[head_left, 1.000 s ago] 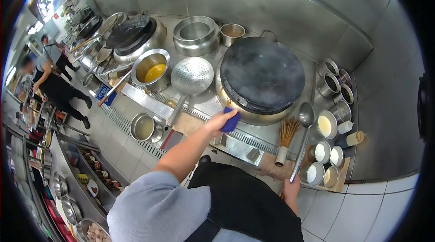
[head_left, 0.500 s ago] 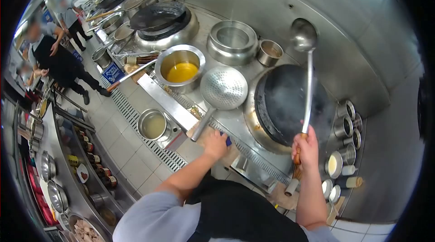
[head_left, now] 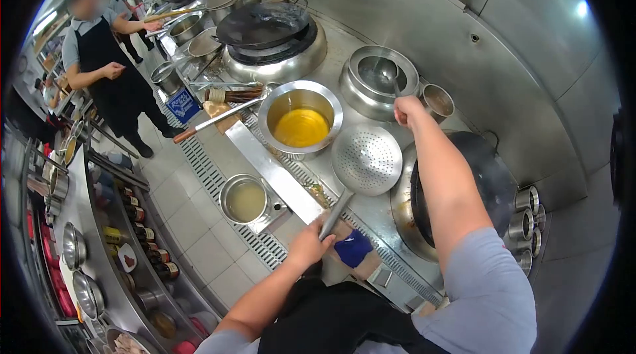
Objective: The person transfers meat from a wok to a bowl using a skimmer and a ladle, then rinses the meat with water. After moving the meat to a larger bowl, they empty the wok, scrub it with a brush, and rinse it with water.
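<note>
My right hand is closed around the handle of a ladle, whose bowl dips into a round steel pot at the back. My left hand is closed at the end of the handle of a perforated strainer. The strainer's disc lies on the counter between a steel pot of yellow oil and the wok. A folded blue cloth lies right beside my left hand. The dark wok sits on its burner, partly hidden behind my right forearm.
A small steel pot stands by the back pot. At lower left is a pot of cloudy liquid. Another wok rests on the far burner. Several steel containers line the right side. A co-worker in a black apron stands at left.
My right hand has carried the ladle from above the wok forward and left into the back pot. My left hand has moved from the blue cloth onto the strainer handle. The view has shifted.
</note>
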`<state>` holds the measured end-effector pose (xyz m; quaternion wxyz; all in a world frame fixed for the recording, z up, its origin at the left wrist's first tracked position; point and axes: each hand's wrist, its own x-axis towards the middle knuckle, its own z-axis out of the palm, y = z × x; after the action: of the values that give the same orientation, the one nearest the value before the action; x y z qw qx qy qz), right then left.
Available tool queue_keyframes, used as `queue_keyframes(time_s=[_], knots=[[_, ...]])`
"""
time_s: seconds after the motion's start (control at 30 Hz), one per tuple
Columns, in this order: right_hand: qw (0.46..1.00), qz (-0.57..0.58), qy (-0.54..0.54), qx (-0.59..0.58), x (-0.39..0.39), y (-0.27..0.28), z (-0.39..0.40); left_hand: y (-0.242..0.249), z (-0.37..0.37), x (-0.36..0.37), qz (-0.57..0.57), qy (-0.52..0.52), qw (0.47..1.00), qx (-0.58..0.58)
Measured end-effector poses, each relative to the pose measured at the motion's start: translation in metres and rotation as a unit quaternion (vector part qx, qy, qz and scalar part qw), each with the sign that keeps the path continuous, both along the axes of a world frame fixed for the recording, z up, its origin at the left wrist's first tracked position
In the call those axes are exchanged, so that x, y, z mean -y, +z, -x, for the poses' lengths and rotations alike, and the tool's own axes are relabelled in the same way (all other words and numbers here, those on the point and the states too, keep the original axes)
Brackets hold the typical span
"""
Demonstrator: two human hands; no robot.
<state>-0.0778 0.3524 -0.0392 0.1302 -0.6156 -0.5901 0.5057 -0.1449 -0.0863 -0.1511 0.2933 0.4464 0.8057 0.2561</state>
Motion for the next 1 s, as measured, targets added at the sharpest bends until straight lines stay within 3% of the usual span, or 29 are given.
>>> queue_keyframes(time_s=[0.03,0.07,0.1,0.13,0.2,0.23,0.27,0.3,0.33,0.4,0.5,0.7,0.87,0.93,1.0], knots=[[0.974,0.117,-0.089,-0.174,-0.003,-0.001,0.007,-0.01,0.002,-0.002,0.001,-0.002,0.999,0.051],[0.896,0.229,-0.175,-0.338,-0.004,-0.003,0.011,-0.02,0.004,-0.003,0.002,-0.005,0.995,0.101],[0.816,0.291,-0.169,-0.47,-0.002,-0.005,0.008,-0.018,0.006,-0.006,-0.013,-0.006,0.995,0.1],[0.816,0.289,-0.171,-0.471,0.001,-0.008,0.006,-0.016,0.01,-0.01,-0.014,-0.009,0.995,0.099],[0.717,0.375,-0.145,-0.57,0.015,-0.013,0.0,-0.008,0.018,-0.025,0.078,-0.006,0.913,0.401],[0.713,0.367,-0.12,-0.585,0.028,-0.011,-0.005,-0.004,0.021,-0.034,0.083,-0.01,0.912,0.402],[0.712,0.365,-0.127,-0.587,0.039,-0.006,-0.013,0.001,0.023,-0.044,0.096,0.034,0.82,0.563],[0.714,0.367,-0.127,-0.582,0.05,0.004,-0.022,0.006,0.024,-0.057,0.107,0.077,0.699,0.703],[0.718,0.369,-0.126,-0.577,0.063,0.018,-0.029,0.015,0.022,-0.072,0.112,0.072,0.7,0.701],[0.734,0.346,-0.142,-0.567,0.087,0.04,-0.043,0.033,0.015,-0.1,0.07,0.076,0.802,0.589],[0.767,0.324,-0.122,-0.54,0.118,0.069,-0.062,0.038,0.025,-0.132,0.061,0.006,0.774,0.63],[0.868,0.228,-0.12,-0.425,0.171,0.092,-0.092,0.068,0.042,-0.161,0.09,0.041,0.741,0.664],[0.935,0.137,-0.083,-0.316,0.197,0.096,-0.132,0.065,0.052,-0.155,0.077,0.008,0.728,0.681],[0.95,0.113,-0.07,-0.282,0.21,0.1,-0.146,0.066,0.049,-0.146,0.04,0.0,0.839,0.543],[0.976,0.058,-0.021,-0.207,0.221,0.101,-0.161,0.066,0.044,-0.135,0.037,-0.006,0.867,0.498]])
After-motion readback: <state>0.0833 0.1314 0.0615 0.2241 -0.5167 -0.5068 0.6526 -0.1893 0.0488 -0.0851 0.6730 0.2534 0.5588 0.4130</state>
